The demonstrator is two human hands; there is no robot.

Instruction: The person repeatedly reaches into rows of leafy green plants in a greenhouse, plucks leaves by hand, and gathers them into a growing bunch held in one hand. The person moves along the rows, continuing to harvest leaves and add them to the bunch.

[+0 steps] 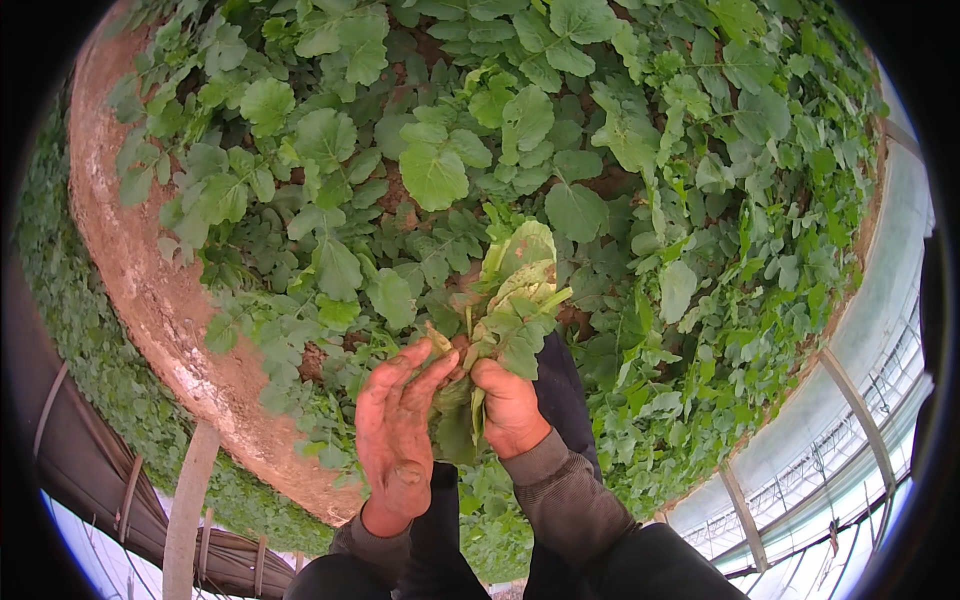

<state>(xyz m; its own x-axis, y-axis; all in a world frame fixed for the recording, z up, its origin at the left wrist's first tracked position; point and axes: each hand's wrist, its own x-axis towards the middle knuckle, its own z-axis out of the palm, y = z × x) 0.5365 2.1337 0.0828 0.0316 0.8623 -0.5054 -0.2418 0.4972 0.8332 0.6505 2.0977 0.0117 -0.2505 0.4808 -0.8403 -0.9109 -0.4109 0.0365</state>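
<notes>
A bunch of picked green leaves (521, 330), some yellowed and spotted, is gripped in my right hand (510, 409), the thumb pressed over the stems. Close at its left is my left hand (397, 427), palm turned up and fingers bent towards the bunch. A small yellowish leaf piece (437, 337) lies at the left fingertips; whether they pinch it or only touch it cannot be told. More leaves hang below, between the two hands. Both hands are over low leafy plants (435, 176) rooted in brown soil.
Leafy plants surround my dark-trousered legs (562, 390). A bare dirt path (172, 330) curves along the left, with another planted strip beyond it. A post (191, 502) rises at the lower left. Greenhouse plastic sheeting (810, 390) with curved supports borders the right side.
</notes>
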